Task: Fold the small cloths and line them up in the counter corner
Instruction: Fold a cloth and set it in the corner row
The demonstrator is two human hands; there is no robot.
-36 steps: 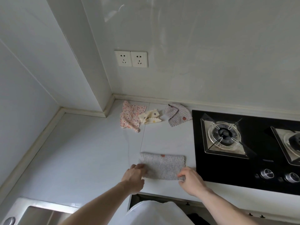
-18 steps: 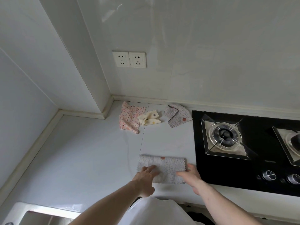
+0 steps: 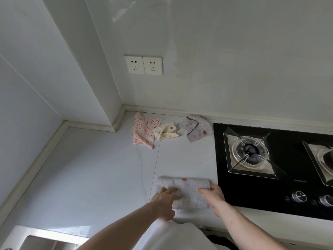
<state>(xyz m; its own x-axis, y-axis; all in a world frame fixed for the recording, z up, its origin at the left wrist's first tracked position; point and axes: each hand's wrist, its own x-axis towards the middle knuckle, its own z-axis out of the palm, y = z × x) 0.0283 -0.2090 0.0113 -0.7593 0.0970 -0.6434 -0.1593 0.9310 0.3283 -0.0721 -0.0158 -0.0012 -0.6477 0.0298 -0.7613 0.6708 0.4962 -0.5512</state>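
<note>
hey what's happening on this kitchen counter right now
A person is folding small cloths. Both hands, left hand and right hand, press flat on a grey dotted cloth folded into a strip at the counter edge, beside the black gas hob. Three more cloths lie crumpled near the back wall: a pink cloth, a cream cloth and another grey cloth.

The sink [image 3: 45, 239] was cut off at the bottom-left edge, the right burner [image 3: 324, 161] at the right edge.
</note>
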